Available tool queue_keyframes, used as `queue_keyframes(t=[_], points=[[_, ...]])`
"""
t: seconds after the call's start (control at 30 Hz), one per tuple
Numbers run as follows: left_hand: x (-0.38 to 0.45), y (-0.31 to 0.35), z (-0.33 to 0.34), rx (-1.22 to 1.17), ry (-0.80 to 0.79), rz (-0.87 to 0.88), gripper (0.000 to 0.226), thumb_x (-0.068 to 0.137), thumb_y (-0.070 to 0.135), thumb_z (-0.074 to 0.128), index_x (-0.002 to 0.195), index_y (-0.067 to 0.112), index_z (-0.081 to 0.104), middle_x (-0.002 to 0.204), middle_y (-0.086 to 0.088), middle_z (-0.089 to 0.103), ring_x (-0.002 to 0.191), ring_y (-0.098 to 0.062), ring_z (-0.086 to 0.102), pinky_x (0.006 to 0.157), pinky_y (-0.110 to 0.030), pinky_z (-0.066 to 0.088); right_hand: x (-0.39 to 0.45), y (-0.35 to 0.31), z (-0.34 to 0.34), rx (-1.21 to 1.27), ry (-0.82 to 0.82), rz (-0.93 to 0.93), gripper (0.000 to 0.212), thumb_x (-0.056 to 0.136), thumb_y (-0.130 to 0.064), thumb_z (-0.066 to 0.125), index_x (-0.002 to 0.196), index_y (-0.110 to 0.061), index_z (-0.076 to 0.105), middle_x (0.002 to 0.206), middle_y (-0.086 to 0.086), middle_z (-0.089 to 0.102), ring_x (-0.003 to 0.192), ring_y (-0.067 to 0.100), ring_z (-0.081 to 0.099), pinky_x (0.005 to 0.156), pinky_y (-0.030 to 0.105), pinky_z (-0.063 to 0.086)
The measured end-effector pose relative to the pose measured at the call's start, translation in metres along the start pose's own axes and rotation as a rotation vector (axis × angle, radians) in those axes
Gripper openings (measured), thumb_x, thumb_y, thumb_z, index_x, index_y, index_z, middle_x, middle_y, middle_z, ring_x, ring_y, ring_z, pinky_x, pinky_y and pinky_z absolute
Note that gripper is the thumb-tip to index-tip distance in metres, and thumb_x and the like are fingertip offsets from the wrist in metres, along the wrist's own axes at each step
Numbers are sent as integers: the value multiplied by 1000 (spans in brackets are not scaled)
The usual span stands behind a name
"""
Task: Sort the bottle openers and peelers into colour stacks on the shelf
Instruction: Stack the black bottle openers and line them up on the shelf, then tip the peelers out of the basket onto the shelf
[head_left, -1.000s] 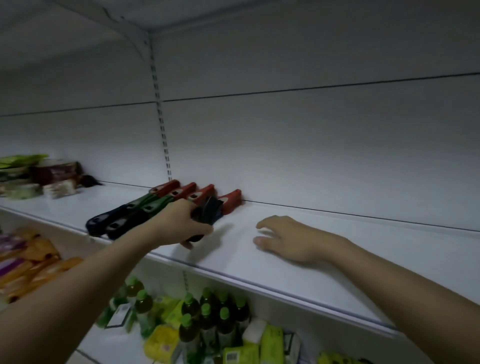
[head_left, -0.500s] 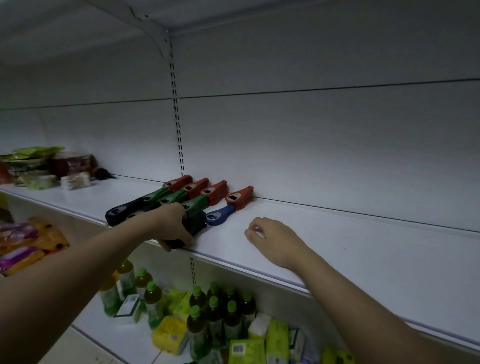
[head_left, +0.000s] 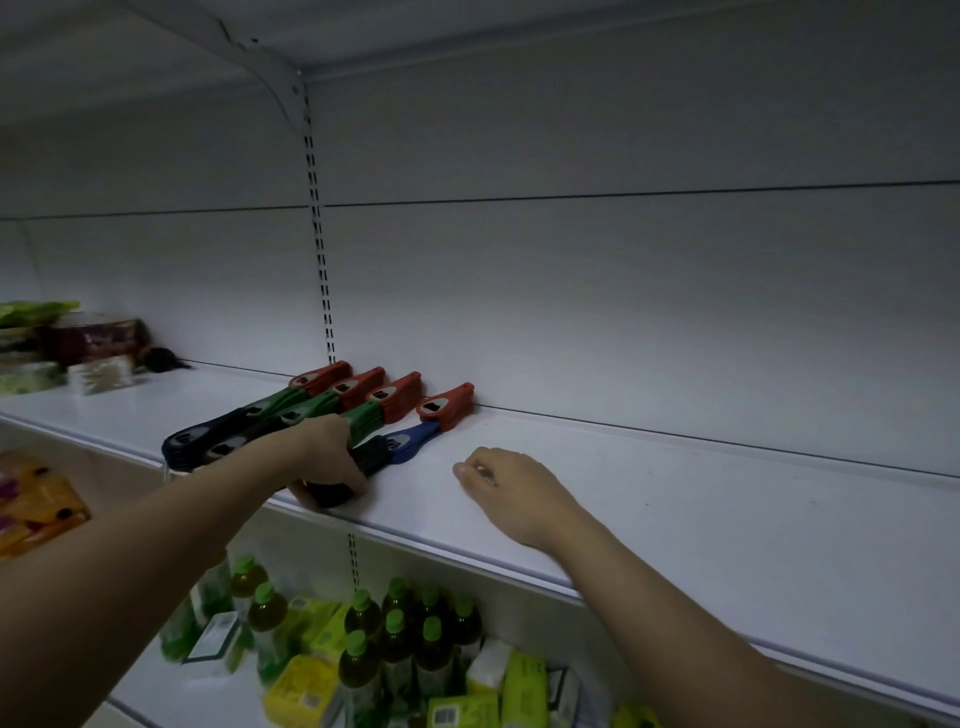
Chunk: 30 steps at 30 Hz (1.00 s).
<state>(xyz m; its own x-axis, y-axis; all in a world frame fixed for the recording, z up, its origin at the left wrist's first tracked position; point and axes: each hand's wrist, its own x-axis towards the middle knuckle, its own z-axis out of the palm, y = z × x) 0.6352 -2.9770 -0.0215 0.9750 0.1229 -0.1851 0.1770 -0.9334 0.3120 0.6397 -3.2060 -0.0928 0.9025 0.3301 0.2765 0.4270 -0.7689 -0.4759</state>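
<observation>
Rows of bottle openers lie on the white shelf (head_left: 675, 499). Red stacks (head_left: 358, 387) sit against the back wall, green stacks (head_left: 306, 408) in front of them, dark stacks (head_left: 208, 441) toward the shelf's front edge. A lone red opener (head_left: 448, 406) lies at the right end, with a blue opener (head_left: 410, 441) in front of it. My left hand (head_left: 327, 457) grips a stack of black openers (head_left: 358, 467) at the front edge, beside the blue one. My right hand (head_left: 509, 488) rests on the bare shelf to the right, fingers curled under, holding nothing visible.
Packaged goods (head_left: 67, 348) stand at the far left of the same shelf. Green-capped bottles (head_left: 395, 639) and yellow-green packets (head_left: 306, 686) fill the shelf below. Orange packets (head_left: 36, 509) sit at the lower left. The shelf's back wall rises right behind the red stacks.
My left hand has set the black stack down lower, at the shelf's front edge, uncovering the blue opener. My right hand has curled its fingers and stayed on the shelf.
</observation>
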Motion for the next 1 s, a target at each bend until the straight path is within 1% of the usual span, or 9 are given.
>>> queue_keyframes(t=[0.13, 0.27, 0.4, 0.5, 0.63, 0.77, 0.83, 0.9, 1.0], points=[[-9, 7, -3, 146, 21, 23, 37, 90, 37, 68, 112, 9, 56, 97, -9, 58, 80, -25, 63, 61, -34, 61, 0, -1, -1, 1, 40, -4, 40, 101, -50, 36, 110, -20, 61, 112, 1, 64, 97, 18, 57, 85, 36, 48], [-19, 27, -14, 452, 210, 141, 45, 92, 60, 51, 96, 16, 62, 86, 0, 63, 81, -16, 63, 72, -32, 54, -16, -5, -9, -1, 128, -16, 37, 102, -45, 36, 116, -21, 59, 119, -2, 60, 108, 15, 51, 91, 35, 44], [-33, 78, -15, 384, 408, 250, 38, 96, 53, 47, 96, 16, 58, 86, -2, 63, 78, -18, 59, 67, -30, 47, -49, 8, -41, -64, 207, 1, 33, 102, -43, 36, 117, -23, 58, 124, -7, 57, 116, 14, 46, 98, 36, 40], [-43, 135, 1, 235, 426, 366, 41, 96, 53, 48, 108, 16, 61, 106, -6, 65, 93, -26, 60, 81, -34, 49, -80, 36, -95, -197, 306, 49, 31, 102, -41, 40, 117, -21, 58, 124, -3, 57, 118, 18, 46, 98, 37, 38], [-80, 231, 39, 96, 320, 573, 43, 96, 51, 50, 117, 16, 62, 120, -7, 63, 109, -29, 58, 87, -34, 45, -137, 78, -190, -334, 526, 184, 28, 101, -35, 44, 115, -17, 60, 120, 3, 59, 116, 23, 48, 97, 40, 40], [-128, 330, 81, -65, 87, 735, 49, 96, 50, 49, 118, 8, 61, 113, -11, 64, 101, -32, 64, 83, -36, 55, -214, 113, -274, -476, 760, 380, 23, 98, -22, 49, 114, -12, 62, 120, 10, 60, 114, 28, 50, 96, 42, 43], [-155, 372, 101, -215, -96, 751, 56, 97, 51, 47, 124, 3, 55, 113, -14, 61, 92, -33, 68, 76, -41, 60, -254, 128, -304, -520, 825, 527, 22, 95, -14, 51, 114, -11, 62, 122, 11, 59, 115, 29, 50, 96, 43, 44], [-181, 405, 118, -358, -254, 750, 68, 96, 57, 44, 135, 1, 47, 127, -18, 55, 91, -36, 69, 76, -44, 61, -290, 142, -324, -578, 874, 700, 25, 92, -7, 55, 115, -14, 62, 124, 11, 58, 115, 30, 49, 94, 43, 44], [-215, 445, 144, -525, -479, 703, 78, 93, 66, 44, 145, 9, 38, 141, -19, 47, 104, -42, 65, 74, -43, 61, -332, 163, -335, -595, 918, 1008, 32, 93, -16, 54, 124, -15, 54, 131, 14, 51, 121, 33, 46, 97, 47, 39]])
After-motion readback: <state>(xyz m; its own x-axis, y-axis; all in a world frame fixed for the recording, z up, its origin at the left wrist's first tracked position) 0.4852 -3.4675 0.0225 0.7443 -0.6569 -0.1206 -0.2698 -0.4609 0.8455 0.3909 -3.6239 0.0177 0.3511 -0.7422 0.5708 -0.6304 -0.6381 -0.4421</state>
